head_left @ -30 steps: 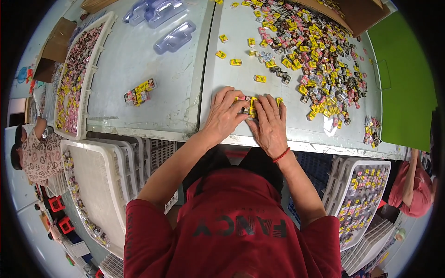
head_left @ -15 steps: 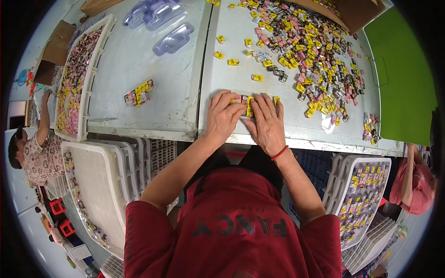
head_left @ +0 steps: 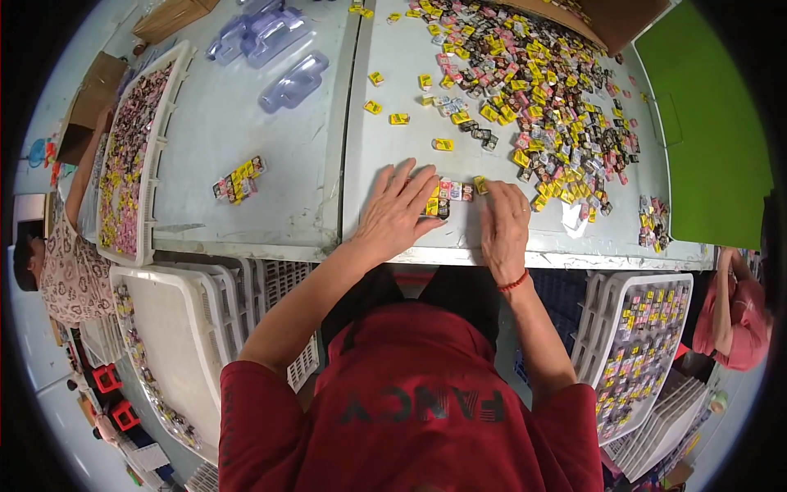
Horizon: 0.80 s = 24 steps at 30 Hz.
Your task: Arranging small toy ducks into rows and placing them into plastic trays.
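Note:
Small, flat packets in yellow, pink, white and black lie in a short row [head_left: 452, 191] near the table's front edge. My left hand [head_left: 393, 211] rests flat over the row's left end, fingers spread and hiding part of it. A black packet [head_left: 443, 209] shows by its thumb. To the right of the row, my right hand [head_left: 506, 221] is lowered to the table, its fingers bent and the thumb apart. A single yellow packet [head_left: 480, 185] lies at its fingertips, and I see nothing held there.
A large heap of packets [head_left: 557, 115] spreads across the far right beside a cardboard box [head_left: 627, 20]. Clear plastic trays [head_left: 295, 82] and a packet cluster [head_left: 240, 180] lie left of the table seam. A white crate [head_left: 147, 148] stands farther left, near a co-worker [head_left: 70, 262].
My right hand has moved right, off the row, uncovering pink and white packets. My left hand has gone from bent fingers to a flat, spread pose. The whole view has shifted slightly.

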Each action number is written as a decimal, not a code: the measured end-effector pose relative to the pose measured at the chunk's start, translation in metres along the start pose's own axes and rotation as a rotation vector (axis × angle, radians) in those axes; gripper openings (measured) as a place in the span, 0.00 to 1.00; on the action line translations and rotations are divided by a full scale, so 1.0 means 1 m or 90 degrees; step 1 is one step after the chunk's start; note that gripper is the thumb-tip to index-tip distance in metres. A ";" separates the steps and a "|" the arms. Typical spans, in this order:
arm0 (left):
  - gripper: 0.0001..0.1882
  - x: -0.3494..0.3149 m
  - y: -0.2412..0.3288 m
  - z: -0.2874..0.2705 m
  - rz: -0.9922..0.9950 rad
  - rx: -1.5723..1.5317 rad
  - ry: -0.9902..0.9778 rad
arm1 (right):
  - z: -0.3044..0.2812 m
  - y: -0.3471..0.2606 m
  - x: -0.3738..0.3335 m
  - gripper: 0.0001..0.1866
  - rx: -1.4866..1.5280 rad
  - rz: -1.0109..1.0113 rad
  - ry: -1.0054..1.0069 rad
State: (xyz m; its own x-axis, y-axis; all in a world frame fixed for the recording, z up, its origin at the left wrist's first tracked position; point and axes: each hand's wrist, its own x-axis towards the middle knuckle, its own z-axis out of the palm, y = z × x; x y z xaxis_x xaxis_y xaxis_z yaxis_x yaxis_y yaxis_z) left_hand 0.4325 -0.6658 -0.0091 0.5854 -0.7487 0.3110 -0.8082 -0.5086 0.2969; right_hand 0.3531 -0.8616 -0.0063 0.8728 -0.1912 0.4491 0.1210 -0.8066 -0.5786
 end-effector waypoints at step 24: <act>0.34 0.002 0.004 -0.001 -0.029 0.027 -0.040 | 0.028 -0.023 0.022 0.09 -0.160 -0.089 0.009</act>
State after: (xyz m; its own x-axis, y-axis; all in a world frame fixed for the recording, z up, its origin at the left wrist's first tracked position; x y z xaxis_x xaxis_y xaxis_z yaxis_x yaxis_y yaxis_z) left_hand 0.4307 -0.6688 -0.0060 0.6176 -0.7487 0.2408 -0.7835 -0.5591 0.2711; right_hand 0.3828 -0.8321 -0.0019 0.8489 -0.0741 0.5234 0.1182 -0.9385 -0.3246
